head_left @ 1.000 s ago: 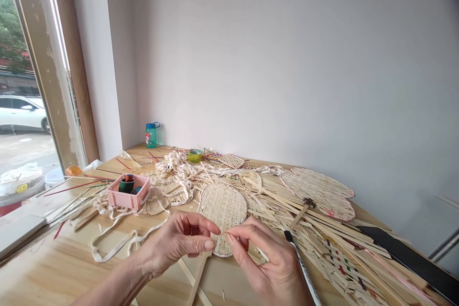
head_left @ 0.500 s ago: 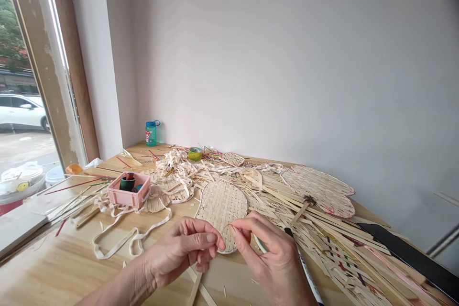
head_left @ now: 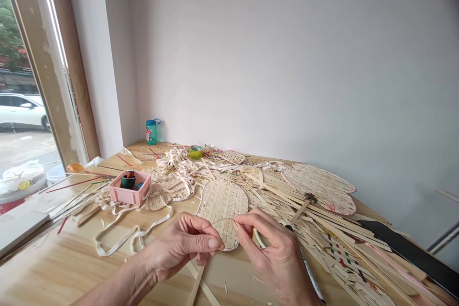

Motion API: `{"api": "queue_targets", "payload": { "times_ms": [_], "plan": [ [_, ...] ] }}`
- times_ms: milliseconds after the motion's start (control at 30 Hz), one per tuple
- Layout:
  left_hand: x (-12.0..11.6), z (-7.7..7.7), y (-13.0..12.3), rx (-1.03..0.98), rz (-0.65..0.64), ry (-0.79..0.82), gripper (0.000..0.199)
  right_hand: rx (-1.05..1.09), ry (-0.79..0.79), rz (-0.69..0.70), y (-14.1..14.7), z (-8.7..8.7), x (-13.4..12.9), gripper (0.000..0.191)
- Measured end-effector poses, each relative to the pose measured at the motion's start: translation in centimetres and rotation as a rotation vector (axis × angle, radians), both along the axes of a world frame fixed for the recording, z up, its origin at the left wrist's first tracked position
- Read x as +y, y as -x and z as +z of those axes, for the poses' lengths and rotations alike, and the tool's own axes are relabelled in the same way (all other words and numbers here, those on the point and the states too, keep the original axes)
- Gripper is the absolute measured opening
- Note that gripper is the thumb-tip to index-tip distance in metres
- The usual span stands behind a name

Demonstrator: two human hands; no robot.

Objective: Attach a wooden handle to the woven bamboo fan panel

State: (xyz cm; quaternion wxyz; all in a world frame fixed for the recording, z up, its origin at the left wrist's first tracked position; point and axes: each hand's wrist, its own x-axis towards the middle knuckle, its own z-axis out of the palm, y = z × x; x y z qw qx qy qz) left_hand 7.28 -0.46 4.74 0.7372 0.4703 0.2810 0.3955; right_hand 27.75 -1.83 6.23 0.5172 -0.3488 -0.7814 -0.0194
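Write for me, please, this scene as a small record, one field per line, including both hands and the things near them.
Left hand: fingers closed together; whether they grip anything is hidden
Right hand: thumb and forefinger pinch a thin strand
Strand: bowed, spanning the gap between the hands
Beyond the hands: rounded woven panel, partly covered by the left hand
Beside right hand: marker, partly hidden
Pink box: holds spools
Far corner: teal bottle, upright
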Motion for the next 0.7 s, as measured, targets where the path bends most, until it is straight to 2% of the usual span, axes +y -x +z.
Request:
{"api": "queue_targets", "payload": {
  "times_ms": [167, 367, 500, 700],
  "plan": [
    [0.4, 0.2, 0.5, 0.109, -0.036, -0.087, 0.038, -0.009, -0.009, 0.003, 0.0, 0.2, -0.2, 0.02],
    [1.0, 0.5, 1.1, 0.144, 0.026, -0.24, 0.051, -0.002, -0.02, 0.004, -0.1, 0.1, 0.0, 0.02],
    [1.4, 0.3, 1.3, 0.109, 0.068, -0.219, 0.065, 0.0, -0.021, 0.009, -0.1, 0.2, -0.1, 0.021],
    [1.5, 0.1, 1.3, 0.149, 0.054, -0.227, 0.048, 0.0, 0.002, 0.018, 0.1, 0.1, -0.1, 0.02]
  ]
}}
